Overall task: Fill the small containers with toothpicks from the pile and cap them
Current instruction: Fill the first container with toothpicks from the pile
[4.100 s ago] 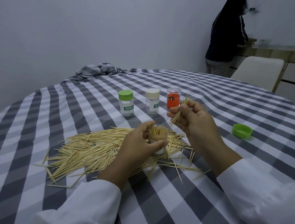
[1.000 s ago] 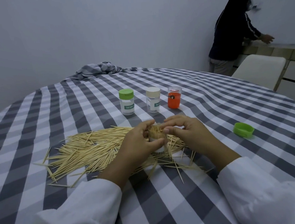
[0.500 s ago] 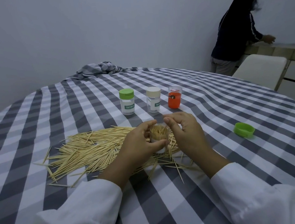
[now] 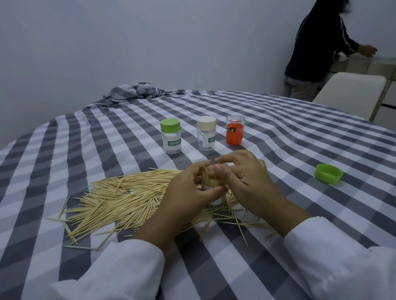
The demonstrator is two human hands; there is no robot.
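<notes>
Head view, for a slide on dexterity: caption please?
Left hand steadies an uncapped container while right hand tamps toothpicks; green cap waits aside.

Green-capped jar (image 4: 171, 135) label reads "TOOTHPICK"; cream-capped jar (image 4: 206, 133) label shows "TOO".

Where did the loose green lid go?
The green lid lies by itself on the checked tablecloth, out past the right hand, well apart from the toothpick pile.

pile (image 4: 125, 198): on table (image 4: 50, 149), left of open container (image 4: 213, 191)
three containers (image 4: 207, 133): in a row behind pile
loose cap (image 4: 328, 173): far right
</notes>
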